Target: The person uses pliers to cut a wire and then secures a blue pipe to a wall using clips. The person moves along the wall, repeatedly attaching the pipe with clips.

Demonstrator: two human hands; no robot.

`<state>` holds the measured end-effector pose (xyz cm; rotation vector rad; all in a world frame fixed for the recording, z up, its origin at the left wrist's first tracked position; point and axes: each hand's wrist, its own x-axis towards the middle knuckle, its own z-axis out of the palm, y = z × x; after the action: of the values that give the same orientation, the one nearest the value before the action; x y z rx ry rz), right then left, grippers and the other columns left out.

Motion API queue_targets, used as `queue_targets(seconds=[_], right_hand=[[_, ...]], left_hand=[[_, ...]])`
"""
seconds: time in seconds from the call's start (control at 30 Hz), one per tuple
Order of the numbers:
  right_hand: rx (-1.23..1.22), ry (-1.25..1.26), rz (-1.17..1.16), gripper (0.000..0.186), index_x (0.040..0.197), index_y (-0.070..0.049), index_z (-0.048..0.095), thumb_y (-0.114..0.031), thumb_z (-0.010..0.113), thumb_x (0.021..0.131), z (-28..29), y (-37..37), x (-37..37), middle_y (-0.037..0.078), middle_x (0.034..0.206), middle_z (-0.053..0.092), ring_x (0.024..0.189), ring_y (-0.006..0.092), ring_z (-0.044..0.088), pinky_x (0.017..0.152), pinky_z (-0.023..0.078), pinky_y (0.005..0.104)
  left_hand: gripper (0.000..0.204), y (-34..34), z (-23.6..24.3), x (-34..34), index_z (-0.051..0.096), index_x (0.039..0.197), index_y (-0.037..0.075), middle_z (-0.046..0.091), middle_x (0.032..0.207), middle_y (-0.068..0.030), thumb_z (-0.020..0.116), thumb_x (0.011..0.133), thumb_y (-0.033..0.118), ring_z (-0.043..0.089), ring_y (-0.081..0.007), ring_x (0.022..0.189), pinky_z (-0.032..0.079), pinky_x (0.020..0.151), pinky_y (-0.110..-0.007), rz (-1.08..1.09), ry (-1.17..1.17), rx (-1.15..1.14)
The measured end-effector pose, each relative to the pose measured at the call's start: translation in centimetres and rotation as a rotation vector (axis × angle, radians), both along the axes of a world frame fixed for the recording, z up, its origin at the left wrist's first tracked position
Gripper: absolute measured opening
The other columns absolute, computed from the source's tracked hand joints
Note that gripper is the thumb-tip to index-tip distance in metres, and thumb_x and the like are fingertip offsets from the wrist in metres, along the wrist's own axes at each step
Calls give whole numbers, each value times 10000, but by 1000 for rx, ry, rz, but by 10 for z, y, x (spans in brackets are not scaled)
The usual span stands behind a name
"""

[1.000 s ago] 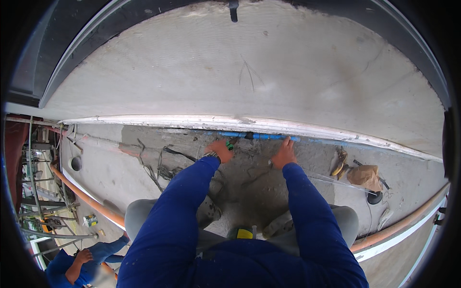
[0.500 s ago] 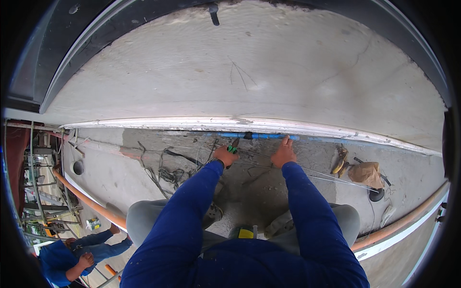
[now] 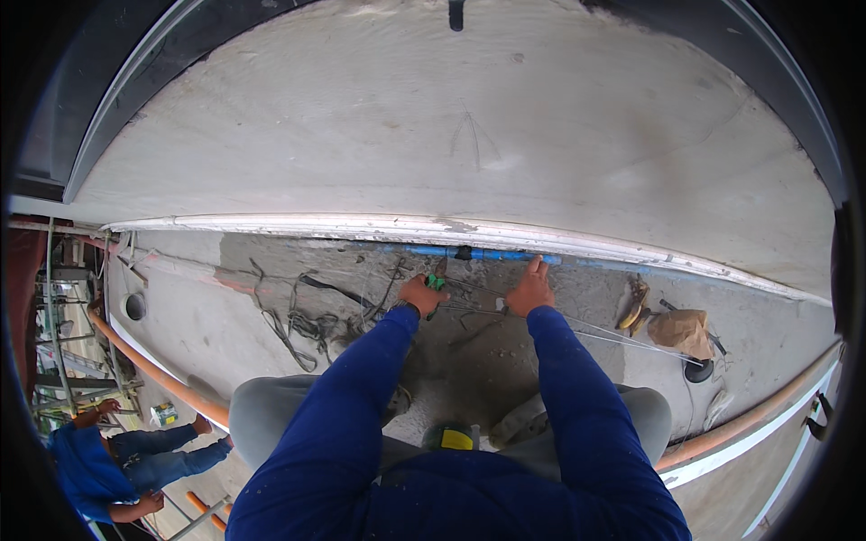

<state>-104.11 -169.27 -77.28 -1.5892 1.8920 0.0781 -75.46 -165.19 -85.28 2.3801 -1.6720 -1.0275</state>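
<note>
My left hand point(image 3: 421, 295) is closed around pliers point(image 3: 437, 280) with green handles, their jaws pointing up at a blue pipe point(image 3: 505, 255). A black fitting or wrap point(image 3: 464, 252) sits on this pipe just beyond the jaws. To the right, my right hand point(image 3: 530, 290) reaches up with a finger stretched to the pipe near its right end; the finger appears to touch it. Thin wires point(image 3: 622, 338) run from near the pliers, past or under my right palm, to a dark round object point(image 3: 697, 370). Whether my right palm touches them cannot be made out.
Tangled dark cord point(image 3: 311, 325) lies left of my hands. At right are a brown paper bag point(image 3: 683, 332) and a worn yellowish object point(image 3: 634, 304). A white ledge point(image 3: 361, 225) borders the wall point(image 3: 361, 135). Beyond an orange pipe point(image 3: 162, 379), a person in blue point(image 3: 99, 464) sits at lower left.
My view has shifted slightly, so the wall marks sit lower and farther right. Both hands stay nearly in place by the blue pipe. The person at lower left has moved their arms apart.
</note>
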Motion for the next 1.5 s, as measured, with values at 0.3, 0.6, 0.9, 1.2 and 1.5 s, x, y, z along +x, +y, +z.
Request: queue_targets(seconds=[0.3, 0.6, 0.9, 1.2, 1.5], right_hand=[[9, 27, -5, 1039, 1620, 99, 97, -204, 714, 841, -14, 1, -10, 311, 1642, 272, 1418, 457, 492, 1105, 499, 484], [24, 26, -11, 1090, 1624, 99, 83, -246, 750, 834, -12, 3, -8, 305, 1650, 268, 1456, 450, 449, 1111, 494, 475], [35, 18, 0, 1139, 1621, 110, 53, -297, 782, 846, -11, 2, -11, 369, 1653, 215, 1478, 494, 404, 1169, 440, 476], [15, 14, -6, 1079, 1628, 87, 81, -243, 732, 834, -15, 4, -9, 322, 1671, 228, 1455, 460, 456, 1117, 490, 490], [2, 36, -15, 1029, 1620, 93, 104, -225, 708, 851, -5, 4, -8, 304, 1637, 280, 1437, 440, 477, 1085, 516, 483]], left_hand=[[297, 3, -6, -34, 569, 1213, 22, 727, 1100, -174, 732, 968, 67, 750, -253, 894, 629, 738, -438, 720, 1003, 438], [280, 15, -6, -48, 535, 1269, 90, 709, 1072, -108, 624, 1009, 41, 725, -267, 952, 592, 808, -502, 637, 1051, 355], [330, 14, -1, -41, 526, 1338, 112, 614, 975, -117, 567, 1021, 27, 666, -297, 896, 602, 755, -505, 877, 1681, 491], [559, -2, 29, -24, 460, 1420, 2, 624, 1235, -301, 642, 898, 81, 683, -444, 1038, 567, 874, -553, -39, 60, 90], [628, -9, 75, -1, 488, 1457, 107, 534, 1440, -274, 675, 857, 98, 577, -501, 1262, 533, 981, -583, -286, -172, -70]])
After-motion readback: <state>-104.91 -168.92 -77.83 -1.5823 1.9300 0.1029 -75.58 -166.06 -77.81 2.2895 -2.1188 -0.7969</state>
